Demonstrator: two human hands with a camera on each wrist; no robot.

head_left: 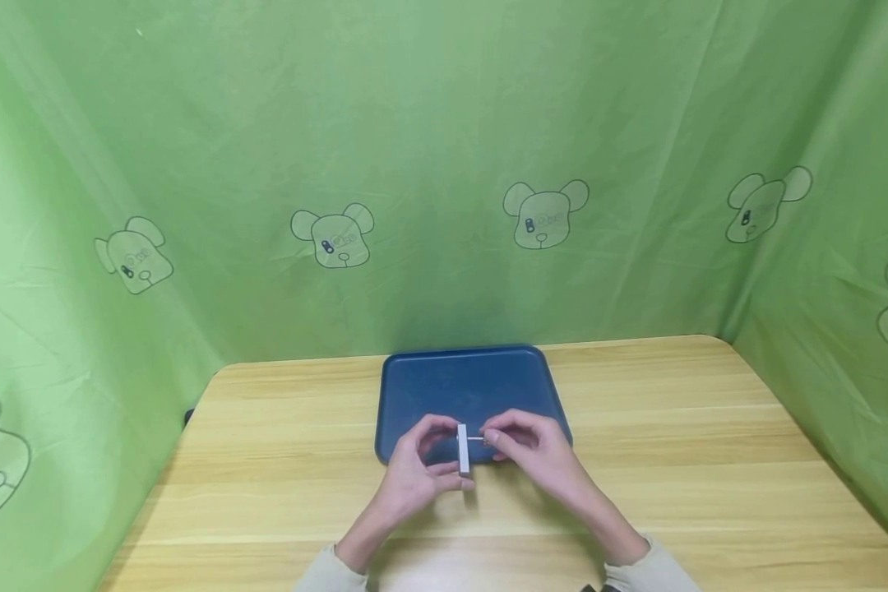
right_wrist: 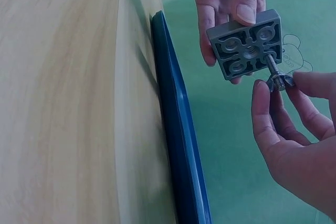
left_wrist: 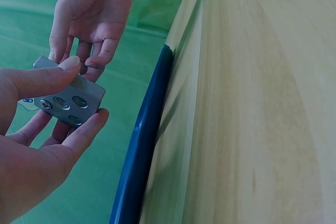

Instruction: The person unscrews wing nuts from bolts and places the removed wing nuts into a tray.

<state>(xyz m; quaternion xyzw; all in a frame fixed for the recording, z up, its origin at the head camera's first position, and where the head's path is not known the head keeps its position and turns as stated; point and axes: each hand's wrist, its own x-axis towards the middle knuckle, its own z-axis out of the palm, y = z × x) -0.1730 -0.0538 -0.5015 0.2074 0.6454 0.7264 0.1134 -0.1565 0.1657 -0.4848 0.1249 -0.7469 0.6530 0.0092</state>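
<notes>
My left hand grips a square grey metal plate by its edges, upright above the near edge of the blue tray. In the right wrist view the plate's ribbed face shows several round holes. A threaded bolt sticks out through one corner hole. On the bolt's end sits a wing nut, and my right hand pinches it between thumb and fingers. From the left wrist view the plate's other face is smooth, with a bolt head in one corner hole.
A blue tray lies at the back middle of the wooden table, under and behind the hands. Green curtain with printed bear heads surrounds the table at the back and both sides.
</notes>
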